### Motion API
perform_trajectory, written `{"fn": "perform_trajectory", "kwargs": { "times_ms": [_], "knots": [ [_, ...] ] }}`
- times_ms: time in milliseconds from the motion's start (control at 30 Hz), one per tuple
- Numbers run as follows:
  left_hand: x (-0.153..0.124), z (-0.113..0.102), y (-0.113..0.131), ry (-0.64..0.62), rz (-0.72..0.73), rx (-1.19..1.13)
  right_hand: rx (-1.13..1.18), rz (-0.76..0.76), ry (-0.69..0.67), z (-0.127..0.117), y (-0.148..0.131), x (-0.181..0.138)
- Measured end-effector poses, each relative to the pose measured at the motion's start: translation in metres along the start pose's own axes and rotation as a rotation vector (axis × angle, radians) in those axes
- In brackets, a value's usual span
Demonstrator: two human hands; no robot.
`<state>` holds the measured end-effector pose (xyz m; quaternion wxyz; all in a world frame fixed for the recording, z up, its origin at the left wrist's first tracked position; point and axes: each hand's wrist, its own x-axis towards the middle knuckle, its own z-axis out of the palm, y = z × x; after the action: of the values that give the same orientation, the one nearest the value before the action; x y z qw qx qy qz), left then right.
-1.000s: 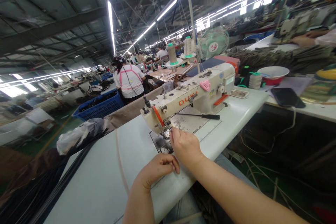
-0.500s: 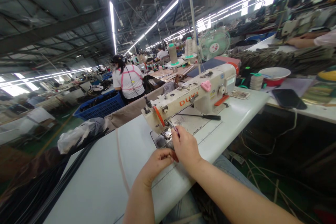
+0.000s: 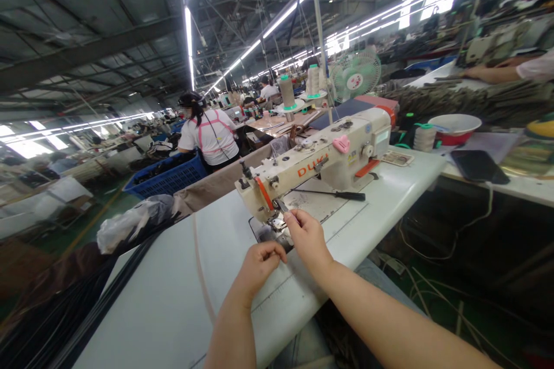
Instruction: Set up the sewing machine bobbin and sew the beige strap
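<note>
A cream sewing machine [image 3: 320, 164] with orange lettering stands on a pale tabletop. My right hand [image 3: 307, 236] is closed around a small, slim metal tool [image 3: 281, 206], whose shiny end points up at the machine's needle area; its exact kind is unclear. Lower and to the left, my left hand [image 3: 261, 268] has curled fingers beside the open dark gap [image 3: 265, 233] in the bed under the needle. Whether anything thin is between those fingers does not show. A black-handled screwdriver [image 3: 350, 195] lies on the machine bed under the arm.
On the right are a phone [image 3: 479, 166] with a cable and a red-and-white bowl [image 3: 454, 127]. Thread cones [image 3: 287, 92] and a green fan [image 3: 355, 75] stand behind. A co-worker [image 3: 212, 132] is beyond a blue crate [image 3: 167, 176]. Black strips [image 3: 108, 300] hang at left.
My right hand's grip has shifted slightly and more of the metal tool shows. My left hand has drawn a little away from the right, leaving a gap. The co-worker leans further left.
</note>
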<state>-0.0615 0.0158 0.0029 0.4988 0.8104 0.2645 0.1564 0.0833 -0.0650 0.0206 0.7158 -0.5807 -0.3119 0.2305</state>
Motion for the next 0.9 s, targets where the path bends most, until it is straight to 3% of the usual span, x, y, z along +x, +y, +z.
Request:
{"fn": "perform_trajectory", "kwargs": {
  "times_ms": [267,433,733,900],
  "knots": [
    [0.000,0.001,0.000,-0.026,0.000,0.012,0.275,0.144,-0.168,-0.007,0.005,0.013],
    [0.001,0.002,-0.002,0.030,-0.018,0.000,0.400,0.204,-0.298,-0.018,0.003,0.023],
    [-0.004,0.003,-0.002,0.406,0.069,0.287,0.529,0.260,-0.466,-0.034,0.006,0.041],
    [-0.003,0.020,0.012,0.622,0.270,0.527,0.587,0.271,-0.537,-0.034,0.014,0.044]
  ]
}}
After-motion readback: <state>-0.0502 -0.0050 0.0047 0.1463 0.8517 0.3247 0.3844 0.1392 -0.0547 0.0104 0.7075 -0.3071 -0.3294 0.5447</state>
